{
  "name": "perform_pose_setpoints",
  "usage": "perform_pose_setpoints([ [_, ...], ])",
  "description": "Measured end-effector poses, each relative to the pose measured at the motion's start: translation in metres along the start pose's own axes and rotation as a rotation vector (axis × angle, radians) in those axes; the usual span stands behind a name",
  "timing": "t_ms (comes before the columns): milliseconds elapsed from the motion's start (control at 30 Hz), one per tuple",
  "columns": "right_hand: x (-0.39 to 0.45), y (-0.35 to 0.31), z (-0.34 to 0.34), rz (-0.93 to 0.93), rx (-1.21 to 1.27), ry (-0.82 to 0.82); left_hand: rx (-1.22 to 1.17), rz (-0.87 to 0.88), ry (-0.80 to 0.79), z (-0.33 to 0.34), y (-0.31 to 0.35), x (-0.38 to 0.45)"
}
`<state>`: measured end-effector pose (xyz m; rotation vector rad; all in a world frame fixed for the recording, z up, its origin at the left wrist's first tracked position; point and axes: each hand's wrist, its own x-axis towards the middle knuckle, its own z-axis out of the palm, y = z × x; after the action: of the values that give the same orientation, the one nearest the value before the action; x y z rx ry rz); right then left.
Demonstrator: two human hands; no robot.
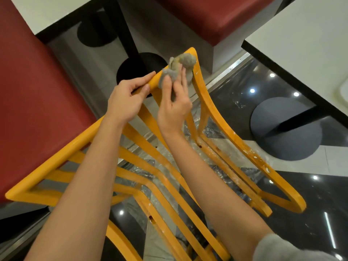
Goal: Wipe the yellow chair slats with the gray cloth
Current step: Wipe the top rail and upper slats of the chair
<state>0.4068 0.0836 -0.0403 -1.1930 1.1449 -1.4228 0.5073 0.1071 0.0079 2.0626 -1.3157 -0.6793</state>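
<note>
A yellow wooden chair [162,183] lies tilted below me, its several curved slats fanning out toward a far corner of the frame. My left hand [126,99] grips the top rail just left of that corner, thumb under and fingers over. My right hand [175,102] presses a crumpled gray cloth [180,66] against the rail at the corner, fingers spread flat over it. White specks and dark spots mark the right-hand slats.
A red padded bench [37,95] runs along the left and a red seat block [216,17] stands behind. White tables [308,51] on black posts with round bases [286,129] stand right and behind. The floor is glossy black and gray tile.
</note>
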Motion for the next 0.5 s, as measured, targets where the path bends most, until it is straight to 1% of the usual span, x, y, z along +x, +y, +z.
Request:
perform_pose_setpoints([
  [67, -0.001, 0.016, 0.010, -0.047, -0.066, -0.018, -0.009, 0.009, 0.004, 0.000, -0.001, 0.001],
  [100, -0.003, 0.029, 0.009, -0.016, -0.095, 0.008, -0.009, 0.009, 0.007, 0.000, -0.002, 0.001],
  [167, -0.008, 0.048, -0.001, 0.122, -0.121, 0.110, -0.009, 0.005, 0.010, 0.001, 0.000, 0.000],
  [200, -0.008, 0.052, -0.006, 0.172, -0.116, 0.136, -0.005, 0.004, 0.010, 0.001, 0.001, 0.000],
  [267, -0.004, 0.043, -0.006, 0.196, -0.080, 0.113, 0.006, 0.008, 0.013, 0.001, 0.002, 0.001],
  [333, 0.002, 0.031, 0.004, 0.171, -0.034, 0.042, 0.013, 0.015, 0.015, 0.001, 0.002, 0.001],
  [400, 0.001, 0.030, 0.010, 0.135, -0.039, 0.027, 0.012, 0.014, 0.007, 0.000, 0.001, 0.001],
  [467, -0.009, 0.053, 0.002, 0.194, -0.086, 0.045, 0.003, 0.015, -0.003, 0.001, 0.000, 0.000],
  [500, -0.013, 0.068, -0.004, 0.270, -0.111, 0.089, 0.002, 0.013, -0.006, 0.001, 0.001, 0.000],
])
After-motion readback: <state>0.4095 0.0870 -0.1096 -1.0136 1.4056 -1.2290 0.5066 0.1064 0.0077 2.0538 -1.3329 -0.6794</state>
